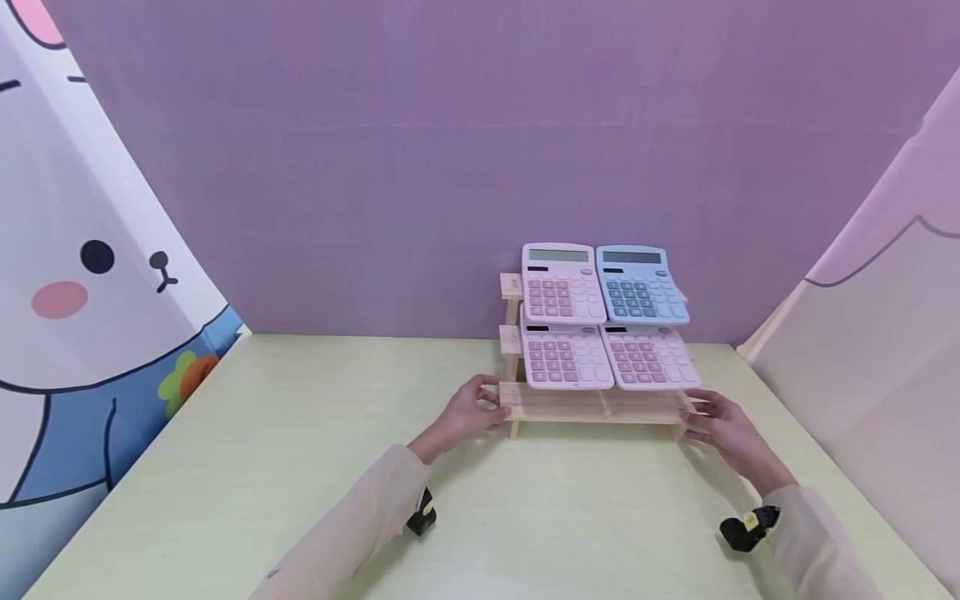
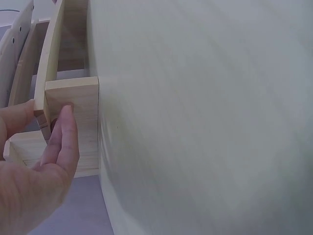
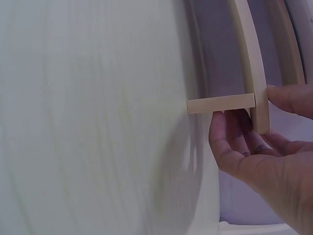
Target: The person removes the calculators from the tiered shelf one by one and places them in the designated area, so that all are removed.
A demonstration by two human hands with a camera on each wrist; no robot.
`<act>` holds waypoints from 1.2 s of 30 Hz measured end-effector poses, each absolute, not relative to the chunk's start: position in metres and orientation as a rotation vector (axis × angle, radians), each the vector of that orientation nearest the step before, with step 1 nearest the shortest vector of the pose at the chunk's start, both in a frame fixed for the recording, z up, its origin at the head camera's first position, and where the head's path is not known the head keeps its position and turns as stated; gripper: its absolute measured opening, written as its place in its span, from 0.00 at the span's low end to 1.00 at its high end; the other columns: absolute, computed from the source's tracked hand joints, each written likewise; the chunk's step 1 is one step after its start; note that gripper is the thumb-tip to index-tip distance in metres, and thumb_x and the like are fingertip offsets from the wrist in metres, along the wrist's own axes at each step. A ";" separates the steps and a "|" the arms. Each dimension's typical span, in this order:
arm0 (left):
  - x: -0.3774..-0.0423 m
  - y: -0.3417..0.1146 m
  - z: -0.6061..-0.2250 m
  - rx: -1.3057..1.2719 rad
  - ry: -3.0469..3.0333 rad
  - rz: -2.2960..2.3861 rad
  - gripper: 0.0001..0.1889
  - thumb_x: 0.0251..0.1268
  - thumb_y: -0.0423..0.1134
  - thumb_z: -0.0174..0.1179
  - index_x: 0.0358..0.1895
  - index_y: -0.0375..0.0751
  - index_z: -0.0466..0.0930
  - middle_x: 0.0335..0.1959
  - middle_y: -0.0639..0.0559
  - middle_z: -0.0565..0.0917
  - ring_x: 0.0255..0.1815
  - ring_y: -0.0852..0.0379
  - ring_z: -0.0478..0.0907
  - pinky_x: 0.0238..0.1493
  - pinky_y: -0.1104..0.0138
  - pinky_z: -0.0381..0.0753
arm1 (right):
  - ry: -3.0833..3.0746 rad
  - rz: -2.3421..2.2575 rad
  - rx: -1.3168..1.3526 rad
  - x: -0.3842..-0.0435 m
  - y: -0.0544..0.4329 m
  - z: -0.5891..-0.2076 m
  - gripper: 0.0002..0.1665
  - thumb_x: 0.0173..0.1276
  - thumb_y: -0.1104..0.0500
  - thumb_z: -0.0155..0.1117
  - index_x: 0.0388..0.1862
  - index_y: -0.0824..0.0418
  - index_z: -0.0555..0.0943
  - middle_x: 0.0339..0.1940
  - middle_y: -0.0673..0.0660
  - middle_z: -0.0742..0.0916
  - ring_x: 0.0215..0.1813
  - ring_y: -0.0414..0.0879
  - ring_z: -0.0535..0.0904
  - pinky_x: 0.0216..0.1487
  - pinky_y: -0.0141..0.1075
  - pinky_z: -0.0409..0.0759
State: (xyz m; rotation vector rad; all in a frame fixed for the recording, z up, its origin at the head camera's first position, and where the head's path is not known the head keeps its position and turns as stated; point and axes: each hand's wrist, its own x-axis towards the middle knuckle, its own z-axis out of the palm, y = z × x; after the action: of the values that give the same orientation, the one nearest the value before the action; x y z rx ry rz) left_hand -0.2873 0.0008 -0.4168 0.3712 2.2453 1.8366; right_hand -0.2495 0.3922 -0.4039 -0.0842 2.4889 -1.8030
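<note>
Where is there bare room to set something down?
Bare: tabletop between the left sleeve and cartoon-printed backdrop, and in front of the wooden rack; its lowest tier too. Crowded: the upper tiers, under four calculators, and the rack's ends, gripped by the left hand and right hand.

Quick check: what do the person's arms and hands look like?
The left hand and right hand are ungloved. The long, pale-beige fabric sleeves each have a small black device at the cuff; the right one bears a yellowish patch. No cables show.

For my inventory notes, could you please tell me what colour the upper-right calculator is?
The upper-right calculator is light blue, best seen in the head view.
</note>
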 end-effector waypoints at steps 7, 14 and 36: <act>-0.285 0.002 -0.414 0.366 2.252 1.812 0.31 0.56 0.30 0.61 0.63 0.33 0.59 0.42 0.38 0.76 0.31 0.48 0.81 0.37 0.60 0.85 | 2.501 -1.796 -0.092 -0.249 0.393 -0.404 0.36 0.67 0.65 0.53 0.65 0.77 0.48 0.43 0.50 0.74 0.39 0.32 0.76 0.45 0.34 0.82; -0.275 0.003 -0.401 0.383 2.245 1.820 0.29 0.57 0.27 0.59 0.63 0.29 0.58 0.43 0.34 0.75 0.36 0.37 0.79 0.40 0.55 0.84 | 2.481 -1.796 -0.082 -0.249 0.395 -0.405 0.37 0.67 0.64 0.53 0.66 0.76 0.47 0.46 0.51 0.74 0.40 0.31 0.75 0.46 0.34 0.82; -0.286 0.003 -0.414 0.330 2.253 1.829 0.30 0.55 0.28 0.60 0.62 0.33 0.61 0.43 0.36 0.76 0.36 0.44 0.81 0.37 0.60 0.85 | 2.455 -1.879 -0.074 -0.251 0.394 -0.407 0.35 0.65 0.66 0.53 0.65 0.76 0.50 0.42 0.50 0.75 0.39 0.32 0.76 0.45 0.35 0.83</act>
State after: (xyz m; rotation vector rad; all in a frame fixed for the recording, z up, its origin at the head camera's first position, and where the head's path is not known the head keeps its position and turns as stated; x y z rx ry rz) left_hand -0.2858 0.0029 -0.4144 0.3299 2.2531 1.8294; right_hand -0.2506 0.3937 -0.4067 -0.0737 2.4548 -1.8792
